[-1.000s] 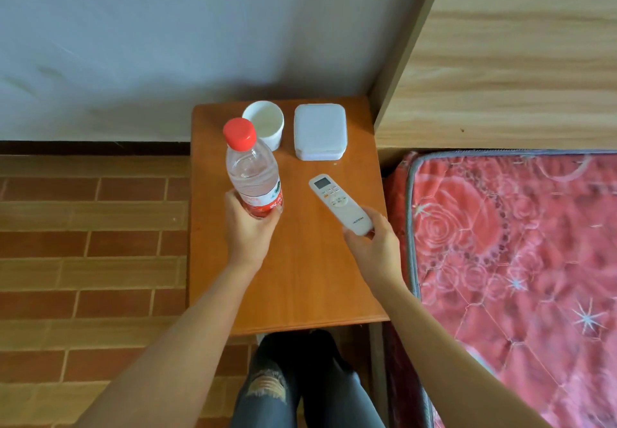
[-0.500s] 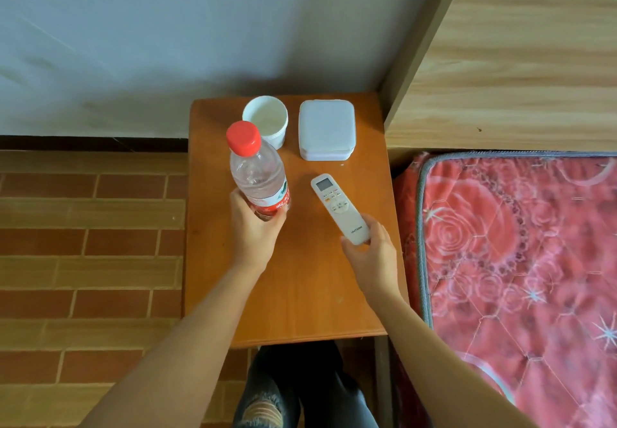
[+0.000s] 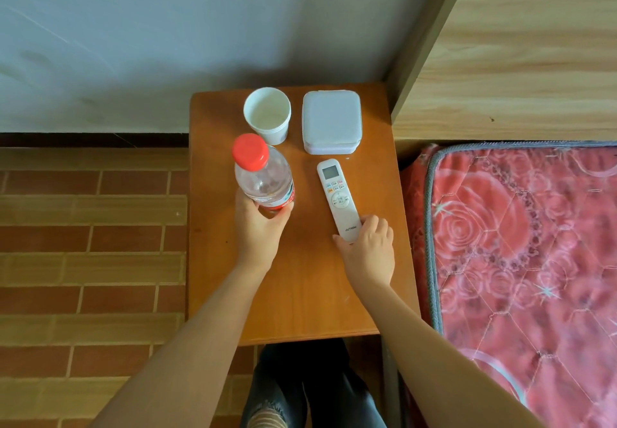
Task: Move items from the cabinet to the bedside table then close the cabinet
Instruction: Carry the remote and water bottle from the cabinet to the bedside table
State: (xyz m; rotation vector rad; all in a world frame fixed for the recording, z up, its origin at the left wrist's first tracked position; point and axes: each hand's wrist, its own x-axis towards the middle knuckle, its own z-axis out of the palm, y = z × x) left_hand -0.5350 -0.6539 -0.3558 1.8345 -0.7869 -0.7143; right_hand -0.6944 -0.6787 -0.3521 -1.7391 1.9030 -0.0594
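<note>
On the orange wooden bedside table (image 3: 300, 294) stands a clear water bottle (image 3: 263, 177) with a red cap, and my left hand (image 3: 258, 230) is wrapped around its lower part. A white remote control (image 3: 339, 197) lies flat on the table to its right; my right hand (image 3: 369, 250) grips its near end with the fingers curled over it. At the back of the table stand a white paper cup (image 3: 267, 115) and a white square box (image 3: 331, 122). The cabinet is out of view.
A bed with a red rose-patterned mattress (image 3: 521, 260) sits right of the table, behind it a light wooden headboard (image 3: 521, 50). A grey wall (image 3: 167, 27) runs behind the table. Brick-patterned floor (image 3: 90, 260) lies to the left. My legs (image 3: 310, 391) are under the table's near edge.
The remote has turned to lie straighter along the table. The bottle stays upright in my left hand, roughly in the same spot. The view shifted slightly.
</note>
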